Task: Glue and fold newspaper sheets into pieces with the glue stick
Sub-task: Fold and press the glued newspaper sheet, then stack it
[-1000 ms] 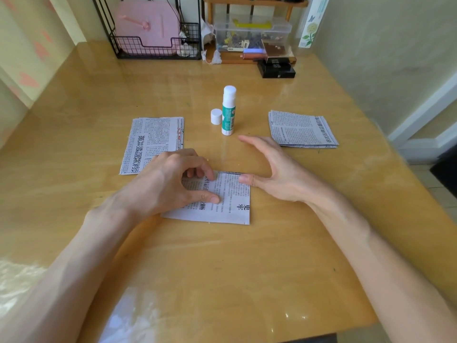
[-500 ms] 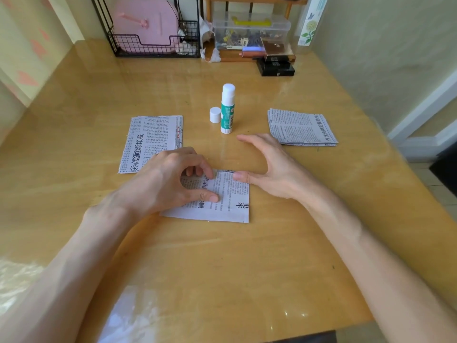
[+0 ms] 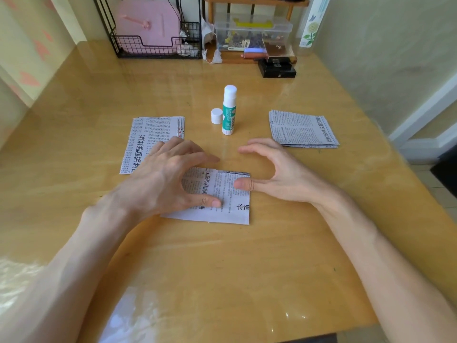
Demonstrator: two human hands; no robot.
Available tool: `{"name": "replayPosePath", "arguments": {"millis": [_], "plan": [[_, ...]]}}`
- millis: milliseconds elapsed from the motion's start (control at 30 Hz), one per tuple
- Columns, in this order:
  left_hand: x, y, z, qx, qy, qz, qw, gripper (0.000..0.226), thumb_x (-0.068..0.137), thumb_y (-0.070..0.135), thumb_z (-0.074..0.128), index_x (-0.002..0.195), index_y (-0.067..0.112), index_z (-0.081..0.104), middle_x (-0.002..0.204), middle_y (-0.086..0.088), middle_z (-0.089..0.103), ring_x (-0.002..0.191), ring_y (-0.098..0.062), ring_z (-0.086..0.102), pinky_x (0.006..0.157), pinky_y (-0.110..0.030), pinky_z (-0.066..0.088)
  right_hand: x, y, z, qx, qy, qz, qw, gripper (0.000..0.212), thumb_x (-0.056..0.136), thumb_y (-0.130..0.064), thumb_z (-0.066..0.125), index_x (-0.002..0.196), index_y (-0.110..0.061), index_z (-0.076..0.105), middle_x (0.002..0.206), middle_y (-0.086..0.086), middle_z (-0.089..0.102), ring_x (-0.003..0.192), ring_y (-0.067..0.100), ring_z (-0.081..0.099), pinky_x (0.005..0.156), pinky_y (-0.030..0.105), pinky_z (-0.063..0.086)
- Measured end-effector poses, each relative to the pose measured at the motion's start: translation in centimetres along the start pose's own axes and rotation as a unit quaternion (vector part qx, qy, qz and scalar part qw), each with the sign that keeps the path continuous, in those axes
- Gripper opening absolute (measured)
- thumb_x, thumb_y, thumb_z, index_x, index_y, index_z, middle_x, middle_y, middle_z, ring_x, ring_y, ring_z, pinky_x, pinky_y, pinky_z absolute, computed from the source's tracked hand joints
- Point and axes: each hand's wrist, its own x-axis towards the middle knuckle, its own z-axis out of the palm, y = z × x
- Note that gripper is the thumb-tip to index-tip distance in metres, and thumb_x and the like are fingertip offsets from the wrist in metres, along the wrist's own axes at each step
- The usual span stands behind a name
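On table (image 3: 222, 268) centre: folded newspaper piece (image 3: 230, 194), flat | left hand (image 3: 160, 179) spread, pressing it | right hand (image 3: 279, 174) relaxed, thumb touching edge

Chinese chars on newspaper piece (image 3: 222, 186) & glue stick (image 3: 228, 112), illegible.

on the bench (image 3: 222, 280), front middle: folded newspaper piece (image 3: 230, 196), left hand (image 3: 160, 181) on its left part, right hand (image 3: 279, 174) at its right edge, thumb on the paper. behind it, upright glue stick (image 3: 228, 112), cap (image 3: 216, 116) just left. left newspaper stack (image 3: 148, 134) behind the left hand; right newspaper stack (image 3: 301, 128) well apart to the right. along the far edge: wire rack (image 3: 153, 49), storage box (image 3: 252, 33) to its right.
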Motion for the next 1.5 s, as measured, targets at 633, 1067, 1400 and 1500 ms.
{"name": "replayPosePath", "arguments": {"millis": [633, 1067, 1400, 1500], "plan": [[0.3, -0.1, 0.2, -0.057, 0.030, -0.012, 0.998, 0.084, 0.072, 0.092, 0.058, 0.139, 0.041, 0.060, 0.107, 0.015, 0.057, 0.108, -0.010, 0.051, 0.101, -0.035, 0.043, -0.4, -1.2, 0.0, 0.175, 0.045, -0.047, 0.982, 0.025, 0.085, -0.012, 0.087, 0.104, -0.022, 0.074, 0.096, -0.009, 0.080, 0.099, 0.004, 0.072, 0.099, 0.021, 0.049], [0.4, 1.7, -1.6, -0.541, 0.119, -0.244, 0.796, 0.027, 0.083, 0.023, 0.083, 0.106, 0.008, 0.080, 0.102, -0.004, 0.081, 0.097, -0.018, 0.078, 0.082, -0.023, 0.060, -0.8, -1.5, -0.2, 0.359, 0.089, 0.072, 0.926, 0.024, 0.091, -0.020, 0.080, 0.114, -0.011, 0.079, 0.103, 0.008, 0.082, 0.103, 0.026, 0.078, 0.106, 0.055, 0.054], [0.6, 2.8, -0.8, -0.590, 0.152, -0.256, 0.750, 0.031, 0.088, 0.028, 0.078, 0.109, 0.005, 0.079, 0.103, -0.007, 0.081, 0.099, -0.021, 0.078, 0.086, -0.027, 0.061, -0.9, -0.9, -0.5, 0.351, 0.088, 0.093, 0.928, 0.029, 0.085, -0.024, 0.084, 0.107, -0.007, 0.079, 0.099, 0.007, 0.082, 0.102, 0.026, 0.078, 0.098, 0.045, 0.057], [0.7, 3.5, -0.7, -0.588, 0.118, -0.253, 0.759, 0.027, 0.084, 0.024, 0.081, 0.108, 0.011, 0.081, 0.103, -0.004, 0.081, 0.098, -0.018, 0.078, 0.084, -0.024, 0.061, -0.7, -0.6, -0.6, 0.364, 0.107, 0.089, 0.921, 0.034, 0.081, -0.029, 0.085, 0.107, -0.008, 0.079, 0.100, 0.006, 0.082, 0.100, 0.022, 0.078, 0.100, 0.041, 0.058]]}}
